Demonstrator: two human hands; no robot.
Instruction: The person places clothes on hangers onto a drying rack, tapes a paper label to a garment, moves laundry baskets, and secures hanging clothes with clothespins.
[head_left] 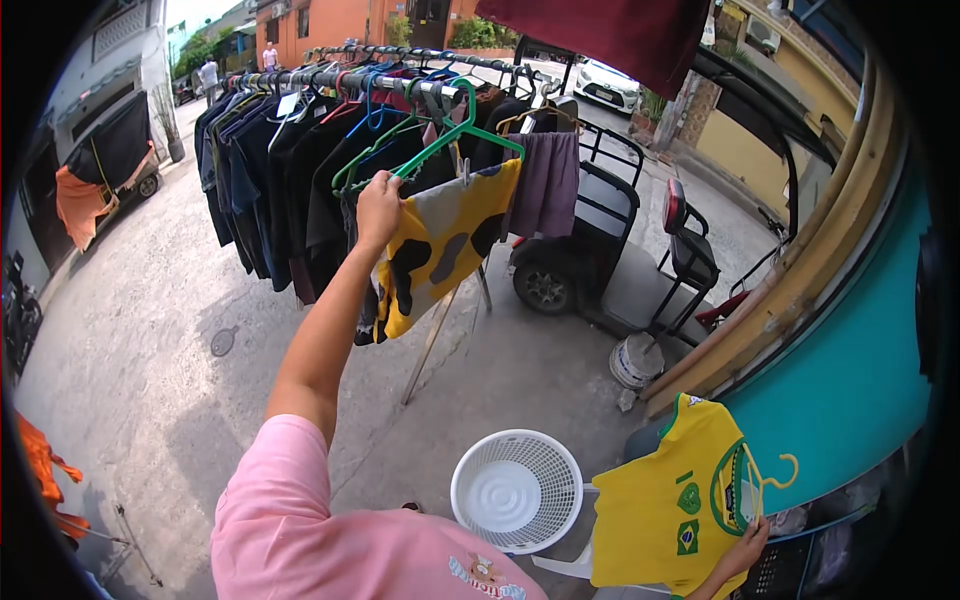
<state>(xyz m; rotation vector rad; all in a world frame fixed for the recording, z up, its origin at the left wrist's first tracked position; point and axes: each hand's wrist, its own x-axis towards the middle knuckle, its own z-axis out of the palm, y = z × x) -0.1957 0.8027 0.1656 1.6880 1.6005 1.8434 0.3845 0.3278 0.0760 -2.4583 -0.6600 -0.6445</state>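
My left hand [380, 208] is closed on the upper left corner of a yellow patterned cloth [440, 255], at the lower bar of a green hanger [465, 135] hooked on the clothes rack. A clothespin [464, 172] sits on the cloth's top edge. At the lower right, my right hand [745, 548] is closed around the yellow hanger [757, 485] inside the neck of a yellow shirt [655, 510] with green trim and a flag patch. The shirt hangs sideways, its hem toward the left.
Dark clothes [290, 170] fill the rack [330, 76]. A white basket [515, 440] stands on the ground before me. Beyond are a three-wheeled vehicle [600, 190], a paint bucket [636, 360], a white car [607, 88] and two people far off. A teal panel [850, 370] is at right.
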